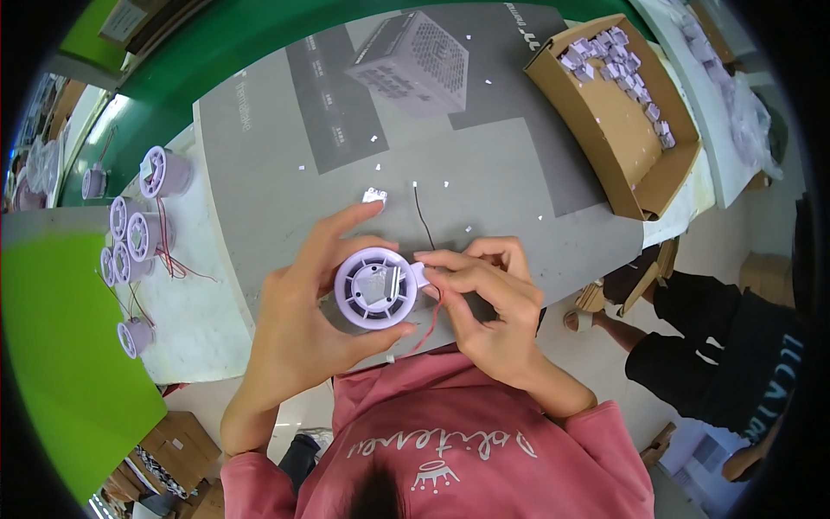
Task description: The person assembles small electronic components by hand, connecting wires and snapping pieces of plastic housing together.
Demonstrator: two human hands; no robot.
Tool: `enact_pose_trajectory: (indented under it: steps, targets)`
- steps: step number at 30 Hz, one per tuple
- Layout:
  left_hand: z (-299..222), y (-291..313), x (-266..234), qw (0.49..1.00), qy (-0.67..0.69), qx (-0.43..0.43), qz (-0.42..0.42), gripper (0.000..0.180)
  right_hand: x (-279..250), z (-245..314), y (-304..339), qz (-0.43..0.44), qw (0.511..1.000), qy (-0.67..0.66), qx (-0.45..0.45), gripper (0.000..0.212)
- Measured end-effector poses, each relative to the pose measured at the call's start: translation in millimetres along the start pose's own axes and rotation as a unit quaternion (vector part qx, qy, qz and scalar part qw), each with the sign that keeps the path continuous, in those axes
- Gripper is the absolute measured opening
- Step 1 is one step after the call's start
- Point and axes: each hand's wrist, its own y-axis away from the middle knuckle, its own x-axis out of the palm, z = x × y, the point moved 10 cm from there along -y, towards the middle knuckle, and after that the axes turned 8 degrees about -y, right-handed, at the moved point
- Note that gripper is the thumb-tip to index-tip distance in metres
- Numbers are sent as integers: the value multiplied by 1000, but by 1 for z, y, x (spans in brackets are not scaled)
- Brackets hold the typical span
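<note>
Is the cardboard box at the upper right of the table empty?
No, the cardboard box holds a pile of small pale purple parts gathered toward its far end.

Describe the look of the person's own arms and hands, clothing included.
Both hands, the left hand and the right hand, are bare: no gloves, rings, watch or bands show. The forearms are bare too. Pink-red sleeves are pushed up toward the elbows and belong to a pink-red sweatshirt with pale script lettering and a small crown motif on its chest.
</note>
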Motion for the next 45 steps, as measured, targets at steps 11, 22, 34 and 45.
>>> enact_pose_trajectory:
  steps: [11, 22, 34, 45]
  targets:
    - [-9, -8, 13, 988, 137, 61, 22, 85, -32, 15, -25, 18, 996, -54, -63, 22]
    - [-6, -13, 18, 989, 128, 51, 46, 82, -31, -10, -10, -30, 981, -193, -12, 25]
    - [-9, -8, 27, 948, 294, 110, 45, 97, -43, 14, -23, 46, 983, -178, -10, 23]
    - [-20, 2, 31, 947, 292, 130, 18, 97, -50, 32, -15, 22, 985, -158, -63, 17]
